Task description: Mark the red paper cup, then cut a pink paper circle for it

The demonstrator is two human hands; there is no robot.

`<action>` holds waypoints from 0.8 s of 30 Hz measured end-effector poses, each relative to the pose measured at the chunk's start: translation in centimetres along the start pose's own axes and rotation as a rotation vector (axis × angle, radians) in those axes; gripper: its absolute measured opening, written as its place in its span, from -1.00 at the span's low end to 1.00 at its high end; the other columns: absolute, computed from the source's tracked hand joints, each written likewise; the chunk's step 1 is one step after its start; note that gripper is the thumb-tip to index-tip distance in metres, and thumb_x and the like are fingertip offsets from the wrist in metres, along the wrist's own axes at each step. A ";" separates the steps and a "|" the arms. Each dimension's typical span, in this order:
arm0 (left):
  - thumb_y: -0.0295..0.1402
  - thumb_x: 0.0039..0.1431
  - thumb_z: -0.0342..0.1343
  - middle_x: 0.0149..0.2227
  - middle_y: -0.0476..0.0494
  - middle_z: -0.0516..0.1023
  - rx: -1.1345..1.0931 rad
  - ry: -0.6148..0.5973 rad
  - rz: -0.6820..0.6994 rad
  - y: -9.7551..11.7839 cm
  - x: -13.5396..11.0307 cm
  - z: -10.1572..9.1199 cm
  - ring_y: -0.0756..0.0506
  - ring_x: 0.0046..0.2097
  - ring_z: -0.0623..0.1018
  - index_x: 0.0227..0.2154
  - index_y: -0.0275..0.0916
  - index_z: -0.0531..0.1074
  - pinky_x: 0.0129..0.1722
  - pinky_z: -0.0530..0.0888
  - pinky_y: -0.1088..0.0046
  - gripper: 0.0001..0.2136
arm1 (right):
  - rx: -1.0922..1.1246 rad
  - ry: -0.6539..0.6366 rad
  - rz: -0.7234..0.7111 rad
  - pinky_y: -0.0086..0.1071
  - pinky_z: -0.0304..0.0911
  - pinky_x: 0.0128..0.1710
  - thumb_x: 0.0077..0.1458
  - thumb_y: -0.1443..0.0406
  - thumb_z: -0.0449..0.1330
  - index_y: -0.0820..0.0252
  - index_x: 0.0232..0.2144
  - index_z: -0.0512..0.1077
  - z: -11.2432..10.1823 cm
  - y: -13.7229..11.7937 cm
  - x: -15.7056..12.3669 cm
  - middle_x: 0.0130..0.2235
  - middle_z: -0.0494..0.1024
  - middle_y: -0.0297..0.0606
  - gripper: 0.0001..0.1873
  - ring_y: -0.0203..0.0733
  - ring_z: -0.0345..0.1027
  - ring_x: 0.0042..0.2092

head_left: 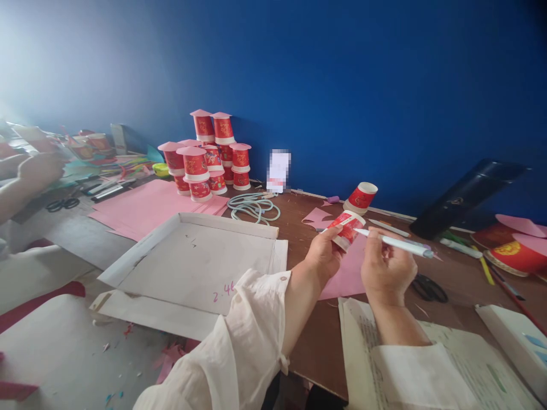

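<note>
Holding a red cup (350,226) and white pen (398,243) are two hands (387,276).

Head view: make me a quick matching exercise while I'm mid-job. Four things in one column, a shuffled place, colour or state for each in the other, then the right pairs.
Things:
1. White marker
2. Loose cable
3. Shallow cardboard tray
4. Red paper cup nearest the marker tip

Places, colours and states:
A. Marked with pink handwriting
B. Held in the left hand
C. Held in the right hand
D. Pale blue-green and lying in loops

Right pairs: 1-C, 2-D, 3-A, 4-B
</note>
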State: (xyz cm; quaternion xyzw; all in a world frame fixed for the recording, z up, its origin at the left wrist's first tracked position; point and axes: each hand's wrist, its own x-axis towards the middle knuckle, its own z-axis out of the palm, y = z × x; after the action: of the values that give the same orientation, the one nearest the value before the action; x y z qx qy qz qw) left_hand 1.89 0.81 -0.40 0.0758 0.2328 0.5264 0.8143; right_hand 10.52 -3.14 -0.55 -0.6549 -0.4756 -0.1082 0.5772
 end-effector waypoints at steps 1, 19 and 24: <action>-0.49 0.05 0.23 -0.39 -0.15 0.60 0.000 -0.001 0.005 0.0 0.0 -0.1 -0.05 -0.33 0.56 -0.40 -0.30 0.55 -0.15 0.47 0.45 -0.96 | -0.002 -0.003 0.000 -0.19 0.34 -0.24 0.16 0.06 0.10 0.28 -0.29 0.60 0.0 0.0 0.0 -0.42 0.62 -0.06 -0.57 0.02 0.52 -0.33; -0.52 0.08 0.20 -0.42 -0.12 0.59 0.033 0.006 0.006 0.2 -0.7 0.5 -0.02 -0.37 0.55 -0.39 -0.32 0.55 -0.14 0.49 0.47 -0.96 | 0.009 -0.029 -0.038 -0.18 0.39 -0.19 0.18 0.07 0.10 0.27 -0.27 0.59 0.1 0.1 -0.3 -0.27 0.68 0.00 -0.58 0.05 0.57 -0.23; -0.51 0.09 0.19 -0.42 -0.11 0.58 0.039 0.010 0.018 0.1 -0.5 0.4 -0.02 -0.37 0.54 -0.42 -0.30 0.55 -0.18 0.49 0.47 -0.95 | -0.002 -0.057 -0.030 -0.20 0.37 -0.21 0.17 0.08 0.11 0.26 -0.29 0.59 0.0 -0.2 -0.3 -0.28 0.67 -0.01 -0.60 0.02 0.55 -0.26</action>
State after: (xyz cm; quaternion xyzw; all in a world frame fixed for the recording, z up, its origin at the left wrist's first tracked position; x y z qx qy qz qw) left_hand 1.81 0.46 0.17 0.0913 0.2464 0.5293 0.8067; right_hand 10.24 -3.32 -0.62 -0.6510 -0.5015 -0.0987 0.5612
